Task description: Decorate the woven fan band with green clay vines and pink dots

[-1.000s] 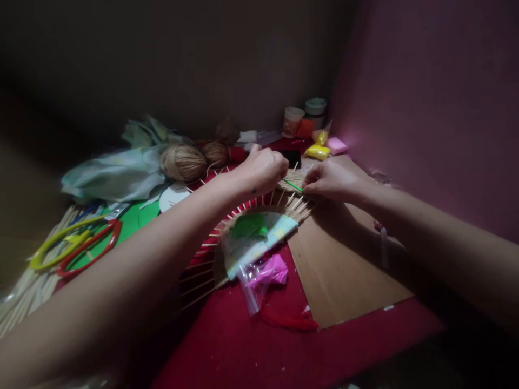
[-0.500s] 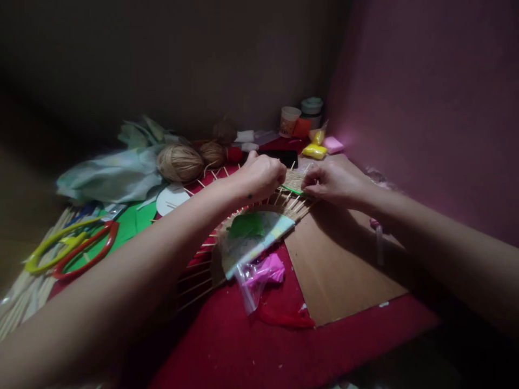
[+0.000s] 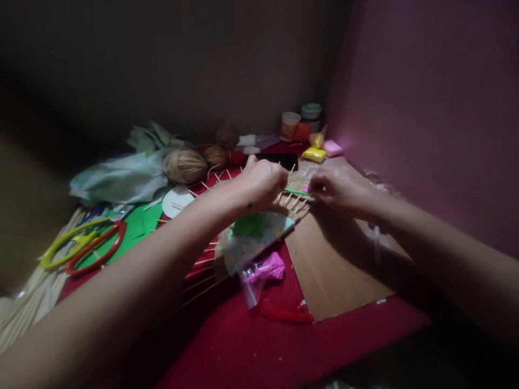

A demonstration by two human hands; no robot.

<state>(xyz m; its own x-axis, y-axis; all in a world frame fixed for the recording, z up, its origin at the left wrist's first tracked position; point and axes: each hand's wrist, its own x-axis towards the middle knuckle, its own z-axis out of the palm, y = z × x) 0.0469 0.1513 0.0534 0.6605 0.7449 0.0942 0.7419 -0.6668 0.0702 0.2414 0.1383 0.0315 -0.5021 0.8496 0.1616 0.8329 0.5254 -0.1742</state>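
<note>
A fan-shaped frame of thin sticks, with a band of woven twine (image 3: 298, 181), lies in front of me. A thin green strip (image 3: 297, 192) runs along the lower edge of the band between my hands. My left hand (image 3: 265, 178) is closed at the strip's left end; its fingertips are hidden. My right hand (image 3: 334, 183) pinches at the right end, beside a small pink bit (image 3: 306, 188). Patterned cloth (image 3: 259, 246) fills the inner part of the fan, with a green piece (image 3: 247, 225) on it.
Twine balls (image 3: 185, 165), a cloth bundle (image 3: 117, 178) and scissors with red and yellow handles (image 3: 117, 246) lie left. A paper cup (image 3: 290, 127) and yellow packets (image 3: 314, 154) stand behind. Cardboard (image 3: 336, 275) and a bag with pink material (image 3: 263, 270) are nearer on red cloth.
The green strip looks straighter, and a pink bit now shows by my right fingertips. Both hands stay close to the woven band. The view has shifted slightly.
</note>
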